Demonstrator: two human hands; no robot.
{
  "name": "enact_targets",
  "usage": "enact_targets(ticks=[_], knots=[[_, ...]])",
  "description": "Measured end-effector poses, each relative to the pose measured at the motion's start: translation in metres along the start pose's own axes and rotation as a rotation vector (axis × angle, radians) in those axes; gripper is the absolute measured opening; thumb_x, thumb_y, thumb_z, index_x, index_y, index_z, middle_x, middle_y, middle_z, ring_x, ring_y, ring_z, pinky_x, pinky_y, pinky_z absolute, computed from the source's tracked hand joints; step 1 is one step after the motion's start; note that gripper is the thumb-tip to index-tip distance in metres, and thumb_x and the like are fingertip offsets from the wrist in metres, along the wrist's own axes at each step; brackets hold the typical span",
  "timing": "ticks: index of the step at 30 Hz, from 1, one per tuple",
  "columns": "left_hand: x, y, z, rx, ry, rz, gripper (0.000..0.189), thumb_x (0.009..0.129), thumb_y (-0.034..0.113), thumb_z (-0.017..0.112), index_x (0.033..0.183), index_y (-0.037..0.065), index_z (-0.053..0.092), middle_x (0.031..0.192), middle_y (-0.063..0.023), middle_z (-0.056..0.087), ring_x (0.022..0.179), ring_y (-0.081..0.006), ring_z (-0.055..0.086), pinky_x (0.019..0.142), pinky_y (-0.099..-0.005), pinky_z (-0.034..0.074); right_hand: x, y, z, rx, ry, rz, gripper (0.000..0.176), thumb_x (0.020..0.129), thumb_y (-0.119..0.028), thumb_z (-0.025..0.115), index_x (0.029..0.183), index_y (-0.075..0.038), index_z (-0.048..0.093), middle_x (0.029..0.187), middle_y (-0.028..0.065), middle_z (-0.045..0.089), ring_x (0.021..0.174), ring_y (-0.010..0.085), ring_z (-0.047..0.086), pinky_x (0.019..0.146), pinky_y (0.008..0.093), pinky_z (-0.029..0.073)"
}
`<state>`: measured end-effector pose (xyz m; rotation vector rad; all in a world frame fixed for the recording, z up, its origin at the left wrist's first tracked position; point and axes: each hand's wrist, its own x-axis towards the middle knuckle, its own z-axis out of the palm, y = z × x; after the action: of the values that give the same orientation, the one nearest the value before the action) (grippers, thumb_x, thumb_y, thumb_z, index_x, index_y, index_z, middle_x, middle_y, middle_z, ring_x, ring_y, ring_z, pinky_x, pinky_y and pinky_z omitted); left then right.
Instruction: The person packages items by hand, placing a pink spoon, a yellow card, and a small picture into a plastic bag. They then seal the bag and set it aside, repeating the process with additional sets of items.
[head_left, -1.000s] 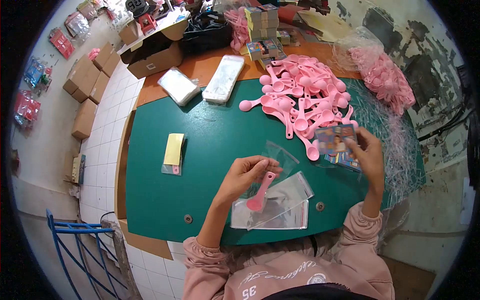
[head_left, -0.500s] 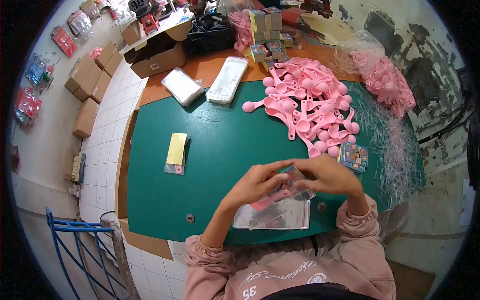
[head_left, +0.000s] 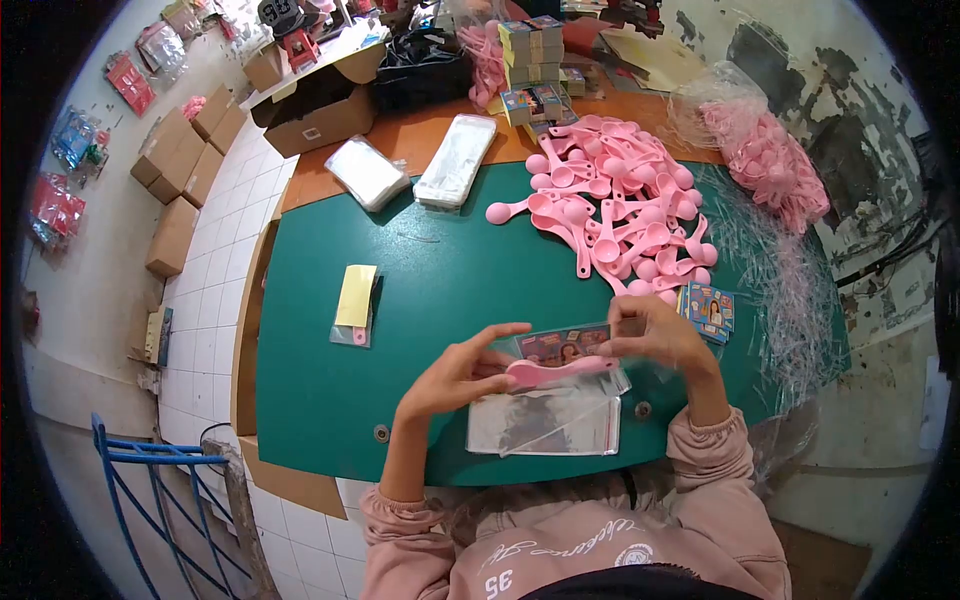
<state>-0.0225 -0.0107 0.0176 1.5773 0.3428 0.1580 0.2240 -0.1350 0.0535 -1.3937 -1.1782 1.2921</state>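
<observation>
A clear plastic bag is held between my hands near the table's front edge. Inside it are a pink measuring spoon and a colourful printed card. My left hand grips the bag's left end, thumb by the spoon, index finger stretched along the top. At the other end, my right hand pinches the bag's upper corner. Flat clear bags lie on the table just below. Beyond my right hand are a pile of pink spoons and a small stack of printed cards.
A bagged spoon with a yellow card lies on the green table at left. Two stacks of clear bags sit farther back. Banded card bundles and a cardboard box stand behind. Plastic strips cover the right edge.
My hands have moved apart, and the bag between them is now stretched out flat, showing the card and spoon. My left hand has shifted left, my right slightly.
</observation>
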Motion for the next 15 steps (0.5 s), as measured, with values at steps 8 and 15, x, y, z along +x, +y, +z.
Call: enact_targets(ticks=[8, 15], knots=[[-0.005, -0.010, 0.033, 0.055, 0.635, -0.037, 0.051, 0.088, 0.009, 0.053, 0.132, 0.005, 0.029, 0.093, -0.0138, 0.062, 0.087, -0.0164, 0.061, 0.070, -0.0236, 0.050, 0.002, -0.003, 0.020, -0.297, 0.216, -0.020, 0.016, 0.073, -0.011, 0.068, 0.081, 0.000, 0.061, 0.069, 0.0049, 0.057, 0.069, 0.0093, 0.052, 0.061, 0.0249, 0.042], [-0.019, -0.024, 0.079, -0.648, 0.483, -0.097, 0.055, 0.096, 0.015, 0.030, 0.138, 0.015, -0.004, 0.109, -0.0234, 0.054, 0.098, -0.0277, 0.059, 0.081, -0.0348, 0.049, -0.008, -0.002, 0.055, -0.633, -0.025, -0.323, 0.036, 0.072, -0.013, 0.067, 0.106, -0.006, 0.056, 0.102, 0.0125, 0.057, 0.090, 0.0276, 0.056, 0.078, 0.0348, 0.046]])
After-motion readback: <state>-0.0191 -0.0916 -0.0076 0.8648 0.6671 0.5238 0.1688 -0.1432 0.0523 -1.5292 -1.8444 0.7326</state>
